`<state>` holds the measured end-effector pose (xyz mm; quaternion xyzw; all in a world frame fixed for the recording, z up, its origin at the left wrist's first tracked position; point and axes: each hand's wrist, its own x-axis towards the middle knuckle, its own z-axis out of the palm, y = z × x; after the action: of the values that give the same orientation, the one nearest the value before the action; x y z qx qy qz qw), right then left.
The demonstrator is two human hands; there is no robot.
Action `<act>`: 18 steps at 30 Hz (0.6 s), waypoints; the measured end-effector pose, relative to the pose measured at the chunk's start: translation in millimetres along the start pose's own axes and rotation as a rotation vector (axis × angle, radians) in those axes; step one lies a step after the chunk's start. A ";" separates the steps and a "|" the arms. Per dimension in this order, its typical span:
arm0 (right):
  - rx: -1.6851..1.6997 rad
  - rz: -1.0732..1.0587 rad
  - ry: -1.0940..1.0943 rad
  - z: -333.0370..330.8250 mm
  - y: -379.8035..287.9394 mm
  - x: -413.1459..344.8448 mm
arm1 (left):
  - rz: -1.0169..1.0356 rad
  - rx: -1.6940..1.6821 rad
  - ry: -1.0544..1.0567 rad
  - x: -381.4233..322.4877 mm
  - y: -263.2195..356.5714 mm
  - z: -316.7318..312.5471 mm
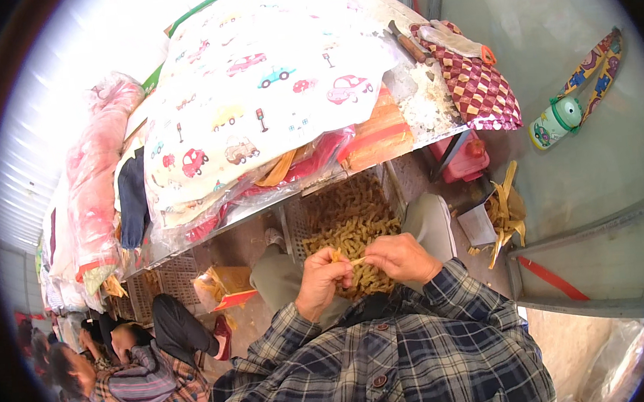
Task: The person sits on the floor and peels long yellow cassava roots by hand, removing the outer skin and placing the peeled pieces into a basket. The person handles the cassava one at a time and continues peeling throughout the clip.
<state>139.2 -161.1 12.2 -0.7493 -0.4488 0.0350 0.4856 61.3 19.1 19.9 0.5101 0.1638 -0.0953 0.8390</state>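
My left hand pinches one end of a thin, pale yellow strip between thumb and fingers. The other end is held in the fingertips of my right hand. A small folded yellow bit shows above my left thumb. Both hands are over a plastic crate between my knees. Many small knotted pieces fill it, yellowish near me and browner at the far end. My fingers partly cover the strip, so its full shape cannot be made out.
A table ahead carries a car-print cloth, a wooden-handled knife and a checked cloth. Boxes of yellow strips stand left and right. A strapped bottle lies right. Another person sits left.
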 end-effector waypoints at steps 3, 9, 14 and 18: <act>-0.062 0.001 0.008 -22.5 3.8 13.4 | 0.129 0.046 0.032 14.0 15.9 8.4; -0.073 0.033 0.269 -36.6 24.5 69.8 | 0.330 0.038 0.197 74.5 54.5 30.3; 0.636 0.373 0.242 4.8 59.5 57.3 | 0.164 -0.189 -0.001 78.0 22.7 13.9; 0.932 0.650 0.160 -0.5 66.8 25.0 | 0.071 -0.139 0.024 54.2 6.6 -8.9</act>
<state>197.0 -152.2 -28.6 -0.5558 -0.0944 0.3199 0.7615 112.1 30.4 1.4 0.4572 0.1620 -0.0478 0.8732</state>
